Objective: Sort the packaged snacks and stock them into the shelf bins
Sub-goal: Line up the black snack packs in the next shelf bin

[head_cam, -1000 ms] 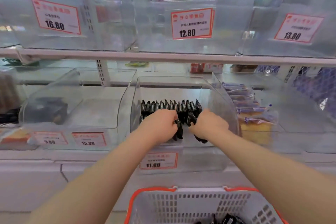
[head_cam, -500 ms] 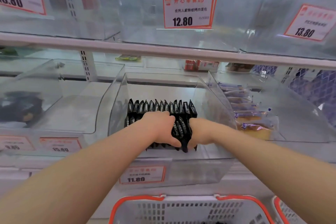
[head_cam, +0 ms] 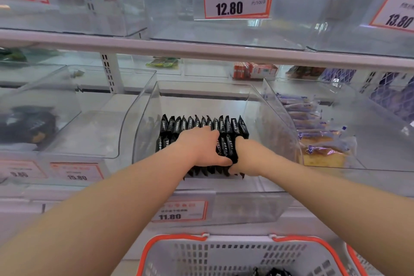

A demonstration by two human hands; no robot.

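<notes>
Together, left hand (head_cam: pixel 201 145) and right hand (head_cam: pixel 248 157) clasp black snack packets (head_cam: pixel 226 125).

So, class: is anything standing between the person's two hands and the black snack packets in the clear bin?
Nothing visible does. The left hand lies on the black snack packets and the right hand presses against their near end, inside the clear bin.

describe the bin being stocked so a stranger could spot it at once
On the middle shelf, find the clear bin above the 11.80 price tag. Unlike the bin of pale cake packs beside it, it holds rows of upright black snack packets.
</notes>
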